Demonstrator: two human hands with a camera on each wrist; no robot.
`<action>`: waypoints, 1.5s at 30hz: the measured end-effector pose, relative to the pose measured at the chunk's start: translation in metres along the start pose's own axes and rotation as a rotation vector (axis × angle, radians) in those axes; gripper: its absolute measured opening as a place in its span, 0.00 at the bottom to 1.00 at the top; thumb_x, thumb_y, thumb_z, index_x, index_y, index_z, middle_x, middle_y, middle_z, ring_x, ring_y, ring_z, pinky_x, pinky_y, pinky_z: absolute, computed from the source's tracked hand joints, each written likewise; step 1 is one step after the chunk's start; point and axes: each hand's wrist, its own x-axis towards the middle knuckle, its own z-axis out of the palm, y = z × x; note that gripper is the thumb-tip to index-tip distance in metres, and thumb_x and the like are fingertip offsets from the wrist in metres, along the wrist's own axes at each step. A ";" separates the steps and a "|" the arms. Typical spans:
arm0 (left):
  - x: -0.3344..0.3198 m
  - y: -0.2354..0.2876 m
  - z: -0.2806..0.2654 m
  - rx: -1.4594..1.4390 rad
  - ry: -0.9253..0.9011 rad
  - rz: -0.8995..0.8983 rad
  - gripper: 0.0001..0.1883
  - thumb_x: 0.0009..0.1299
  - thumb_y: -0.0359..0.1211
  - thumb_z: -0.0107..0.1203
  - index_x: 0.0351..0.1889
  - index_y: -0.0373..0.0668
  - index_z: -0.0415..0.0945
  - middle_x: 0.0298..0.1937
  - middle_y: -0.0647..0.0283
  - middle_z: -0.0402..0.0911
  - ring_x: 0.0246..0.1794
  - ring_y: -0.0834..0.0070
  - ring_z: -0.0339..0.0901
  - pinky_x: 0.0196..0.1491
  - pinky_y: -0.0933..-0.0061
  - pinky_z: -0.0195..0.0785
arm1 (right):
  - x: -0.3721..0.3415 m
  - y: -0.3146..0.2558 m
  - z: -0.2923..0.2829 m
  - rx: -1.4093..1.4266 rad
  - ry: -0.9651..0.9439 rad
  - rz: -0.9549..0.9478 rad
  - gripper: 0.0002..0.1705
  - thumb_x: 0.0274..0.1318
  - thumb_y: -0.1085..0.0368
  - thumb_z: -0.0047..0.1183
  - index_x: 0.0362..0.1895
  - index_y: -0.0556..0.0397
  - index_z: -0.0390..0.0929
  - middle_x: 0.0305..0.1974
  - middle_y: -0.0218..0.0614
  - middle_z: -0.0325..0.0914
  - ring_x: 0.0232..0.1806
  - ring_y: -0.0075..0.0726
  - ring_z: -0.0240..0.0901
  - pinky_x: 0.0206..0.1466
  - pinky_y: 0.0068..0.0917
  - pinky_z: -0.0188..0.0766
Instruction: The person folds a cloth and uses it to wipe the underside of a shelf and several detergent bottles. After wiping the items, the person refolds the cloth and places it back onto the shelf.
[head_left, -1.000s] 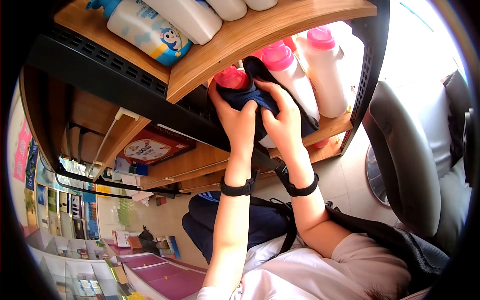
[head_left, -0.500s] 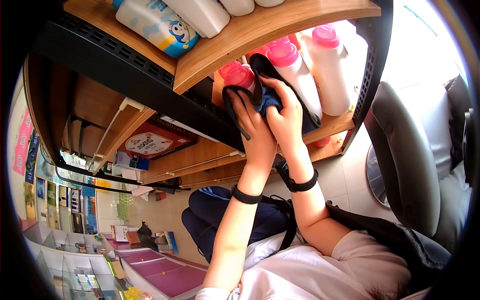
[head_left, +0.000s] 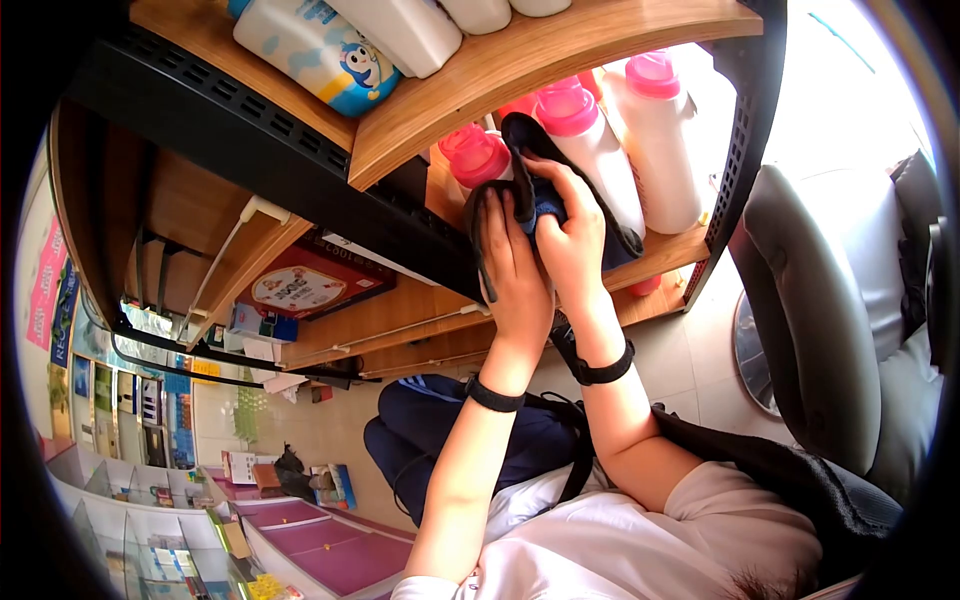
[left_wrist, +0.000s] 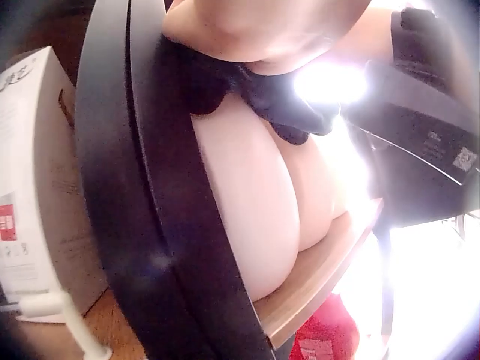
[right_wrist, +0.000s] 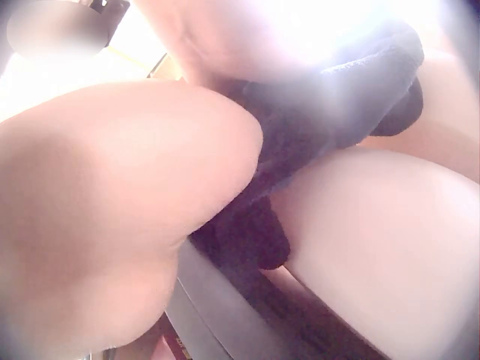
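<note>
In the head view, a dark blue cloth [head_left: 546, 205] with black edging wraps the side of a white bottle with a pink cap [head_left: 474, 155]. My left hand [head_left: 518, 275] lies along the cloth's left part, its fingers straight and side by side. Just to the right, my right hand [head_left: 574, 235] holds a bunched fold between thumb and fingers. The left wrist view shows the white bottle [left_wrist: 251, 202] below the cloth [left_wrist: 262, 97]. From the right wrist, the cloth [right_wrist: 330, 112] is seen draped over the bottle [right_wrist: 390, 240], most of its upper part hidden.
Two more white bottles [head_left: 665, 165] with pink caps stand to the right on the same wooden shelf [head_left: 650, 255]. Close above is an upper shelf board [head_left: 560, 75] with a blue-and-white bottle [head_left: 320, 55]. A black frame beam [head_left: 270, 150] runs along the left, with a red box [head_left: 310, 285] beyond.
My left hand, thumb and fingers curled at the cloth a second ago, now lies flat with straight fingers and has shifted right. The right hand keeps its hold on the cloth.
</note>
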 end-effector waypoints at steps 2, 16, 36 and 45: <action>0.001 0.002 0.000 0.000 0.003 -0.008 0.33 0.74 0.32 0.60 0.73 0.27 0.61 0.77 0.39 0.61 0.77 0.42 0.61 0.75 0.48 0.59 | 0.000 0.000 0.000 0.020 0.000 0.006 0.29 0.44 0.79 0.43 0.53 0.54 0.82 0.54 0.44 0.83 0.60 0.54 0.78 0.66 0.40 0.72; 0.042 -0.001 -0.013 0.168 -0.135 0.128 0.29 0.72 0.36 0.57 0.70 0.36 0.67 0.71 0.54 0.75 0.73 0.60 0.70 0.70 0.52 0.59 | -0.002 -0.001 0.001 0.061 0.076 0.093 0.28 0.47 0.77 0.42 0.54 0.56 0.81 0.50 0.52 0.83 0.55 0.60 0.79 0.62 0.43 0.73; 0.075 0.002 -0.017 0.347 -0.187 0.147 0.33 0.70 0.35 0.55 0.73 0.33 0.64 0.79 0.45 0.63 0.80 0.49 0.59 0.76 0.43 0.52 | 0.003 0.008 0.001 0.219 0.138 0.162 0.26 0.51 0.74 0.51 0.57 0.54 0.82 0.44 0.51 0.87 0.47 0.45 0.87 0.53 0.34 0.78; 0.113 0.001 -0.029 0.288 -0.191 -0.081 0.36 0.59 0.42 0.65 0.65 0.36 0.71 0.65 0.47 0.75 0.64 0.47 0.73 0.66 0.46 0.68 | -0.001 0.004 0.004 0.161 0.147 0.113 0.27 0.53 0.74 0.52 0.60 0.54 0.79 0.46 0.53 0.85 0.50 0.52 0.85 0.55 0.35 0.77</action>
